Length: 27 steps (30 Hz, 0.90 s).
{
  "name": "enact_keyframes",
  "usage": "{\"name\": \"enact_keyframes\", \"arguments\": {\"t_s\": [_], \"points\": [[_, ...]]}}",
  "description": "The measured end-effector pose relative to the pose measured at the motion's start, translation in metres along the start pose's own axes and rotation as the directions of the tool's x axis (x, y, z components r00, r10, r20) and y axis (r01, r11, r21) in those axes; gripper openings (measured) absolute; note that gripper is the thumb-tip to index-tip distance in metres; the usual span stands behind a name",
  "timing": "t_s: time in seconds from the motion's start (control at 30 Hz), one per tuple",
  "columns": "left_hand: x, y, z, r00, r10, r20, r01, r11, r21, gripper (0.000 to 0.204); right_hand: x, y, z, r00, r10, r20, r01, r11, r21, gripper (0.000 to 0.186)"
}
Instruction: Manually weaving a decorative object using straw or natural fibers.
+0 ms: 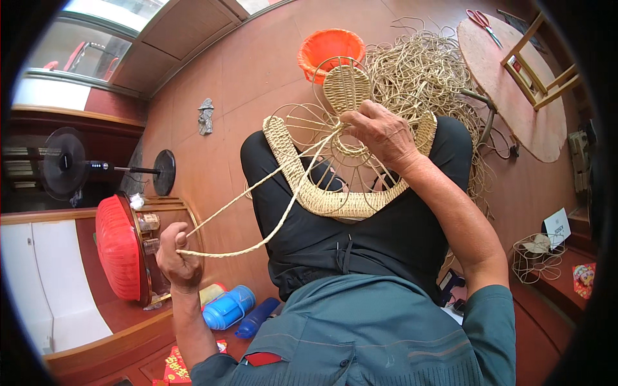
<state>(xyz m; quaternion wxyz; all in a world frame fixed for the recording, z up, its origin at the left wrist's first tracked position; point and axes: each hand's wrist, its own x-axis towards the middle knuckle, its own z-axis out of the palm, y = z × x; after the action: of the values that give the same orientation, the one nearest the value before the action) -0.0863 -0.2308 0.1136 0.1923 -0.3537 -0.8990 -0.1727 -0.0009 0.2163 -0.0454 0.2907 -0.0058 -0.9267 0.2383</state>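
A half-woven piece of wire and straw-coloured cord (347, 203) rests across my lap. It has a wide U-shaped woven band, a small ring at its centre and curved bare wires between them. A woven oval (347, 89) juts out at its far end. My right hand (386, 136) is closed on the piece just above the central ring; its fingertips are partly hidden. Out to the left, my left hand (179, 257) pinches a twisted straw cord (267, 242). Two lengths of it run from the fingers back to the woven piece, one fairly straight, the other sagging.
Beyond my knees stand an orange-lined bin (328, 48) and a big tangled heap of cord (421, 77). Red scissors (479, 20) lie on a round board (515, 112). A fan (67, 162), a red-covered stool (119, 248) and a blue flask (230, 307) are on the left.
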Motion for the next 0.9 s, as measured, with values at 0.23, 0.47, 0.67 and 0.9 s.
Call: {"name": "enact_keyframes", "arguments": {"t_s": [0.23,0.47,0.67,0.9], "points": [[-0.009,0.001,0.012,0.988,0.154,0.011,-0.154,0.988,-0.014,0.024,0.010,-0.013,-0.013,0.982,0.150,0.116,-0.169,0.971,0.171,0.010],[-0.047,-0.016,0.024,0.996,-0.032,0.088,0.036,0.999,-0.039,0.019,0.014,-0.004,-0.006,0.950,0.270,0.156,-0.312,0.849,0.426,0.014],[-0.128,-0.152,-0.020,0.927,-0.369,0.063,0.321,0.871,0.373,0.017,0.017,-0.010,-0.013,0.914,0.352,0.201,-0.405,0.807,0.429,0.018],[-0.246,-0.287,-0.176,0.500,-0.808,-0.312,0.732,0.202,0.651,0.040,0.012,-0.011,-0.009,0.982,0.168,0.092,-0.186,0.950,0.252,0.027]]}}
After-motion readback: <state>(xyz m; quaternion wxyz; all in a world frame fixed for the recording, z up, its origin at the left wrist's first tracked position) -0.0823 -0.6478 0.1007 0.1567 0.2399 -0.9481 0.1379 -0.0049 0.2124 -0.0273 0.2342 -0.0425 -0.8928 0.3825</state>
